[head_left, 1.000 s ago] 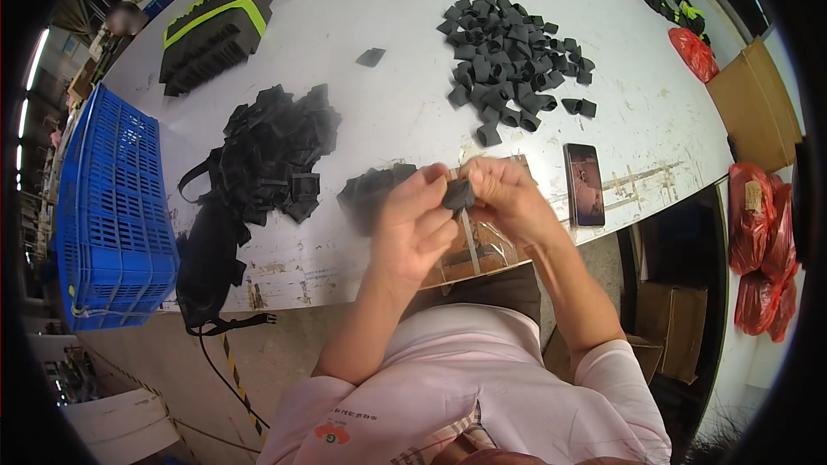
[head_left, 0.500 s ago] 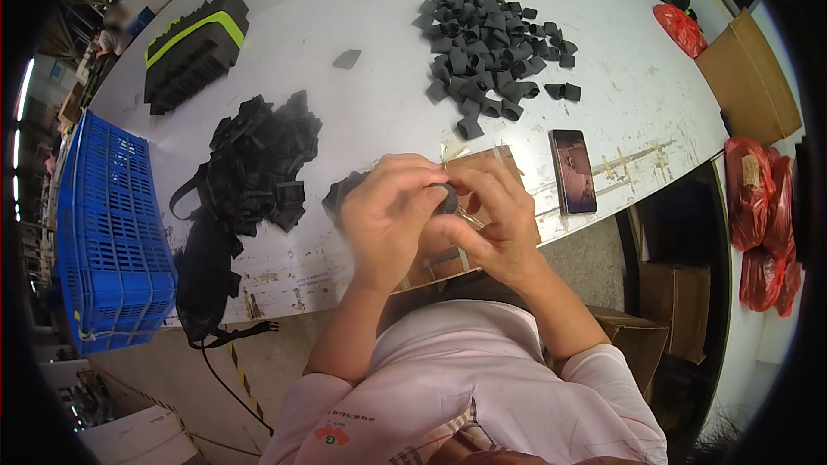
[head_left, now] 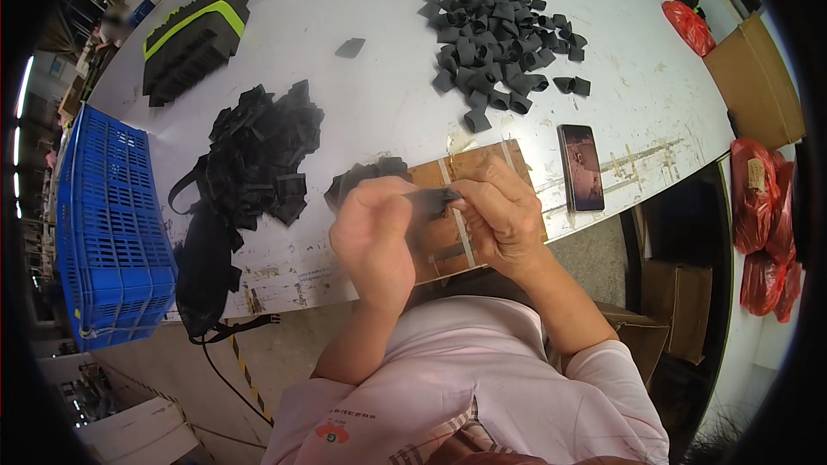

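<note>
A small dark fabric piece [head_left: 430, 201] stretches between my two hands over the front of the table. My left hand [head_left: 370, 237] is closed on its left end, blurred by motion. My right hand [head_left: 506, 217] pinches the other end between thumb and fingers. Beneath them lies a brown wooden board [head_left: 495, 158] with pale strips across it. Partly hidden behind my left hand is a small heap of black pieces [head_left: 369, 171]. Farther off sits a large pile of dark grey fabric loops [head_left: 491, 45], with one flat grey piece [head_left: 350, 48] lying apart.
A phone [head_left: 584, 168] lies right of the board. On the left are a heap of black straps and pieces [head_left: 267, 155], a blue crate [head_left: 116, 232] and a stack of grey pieces with a lime band [head_left: 196, 39]. A cardboard box [head_left: 754, 82] and red bags [head_left: 762, 224] stand right.
My hands have moved apart sideways, and the dark piece now shows stretched between them. More of the wooden board has come into sight. The view has shifted slightly.
</note>
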The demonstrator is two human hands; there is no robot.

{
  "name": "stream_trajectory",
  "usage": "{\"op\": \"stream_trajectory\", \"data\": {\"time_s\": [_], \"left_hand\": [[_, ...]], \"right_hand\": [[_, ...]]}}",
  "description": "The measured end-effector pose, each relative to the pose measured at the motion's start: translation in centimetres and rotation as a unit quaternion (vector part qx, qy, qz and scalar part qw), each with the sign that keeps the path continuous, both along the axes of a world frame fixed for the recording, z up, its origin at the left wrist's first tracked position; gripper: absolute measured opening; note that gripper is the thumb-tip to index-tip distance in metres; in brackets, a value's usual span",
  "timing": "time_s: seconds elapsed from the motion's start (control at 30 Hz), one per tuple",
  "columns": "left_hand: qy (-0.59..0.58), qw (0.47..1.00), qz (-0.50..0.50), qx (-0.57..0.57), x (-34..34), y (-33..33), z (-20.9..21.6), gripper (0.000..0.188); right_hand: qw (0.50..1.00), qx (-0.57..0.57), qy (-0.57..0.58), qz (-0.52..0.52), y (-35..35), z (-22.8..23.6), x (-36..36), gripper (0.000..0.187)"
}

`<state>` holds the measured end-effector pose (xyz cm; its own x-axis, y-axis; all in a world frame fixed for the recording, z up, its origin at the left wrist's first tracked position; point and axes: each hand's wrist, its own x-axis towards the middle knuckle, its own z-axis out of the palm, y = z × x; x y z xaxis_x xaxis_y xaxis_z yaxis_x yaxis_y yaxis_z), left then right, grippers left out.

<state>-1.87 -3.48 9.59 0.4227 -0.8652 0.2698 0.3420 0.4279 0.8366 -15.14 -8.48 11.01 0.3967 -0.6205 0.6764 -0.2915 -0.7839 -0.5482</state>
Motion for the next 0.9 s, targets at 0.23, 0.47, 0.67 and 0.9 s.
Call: {"op": "stream_trajectory", "data": {"time_s": [0.23,0.47,0.67,0.9], "left_hand": [[-0.359,0.933,-0.022,-0.031,1.4,-2.1,2.4,0.018],[-0.379,0.917,0.047,-0.116,1.8,-2.1,0.9,0.015],[-0.386,0.917,0.060,-0.078,1.1,-1.9,-0.6,0.012],[-0.518,0.842,0.029,0.145,-0.6,0.5,-5.8,0.035]], "right_hand": [[0.998,-0.004,0.053,0.045,-1.8,1.2,-0.5,0.016],[0.990,0.005,0.120,0.074,-1.6,1.9,-0.5,0.016],[0.977,-0.028,0.206,0.046,-1.6,2.6,-1.0,0.014],[0.971,0.226,-0.040,-0.073,-5.3,0.7,-3.3,0.036]]}}
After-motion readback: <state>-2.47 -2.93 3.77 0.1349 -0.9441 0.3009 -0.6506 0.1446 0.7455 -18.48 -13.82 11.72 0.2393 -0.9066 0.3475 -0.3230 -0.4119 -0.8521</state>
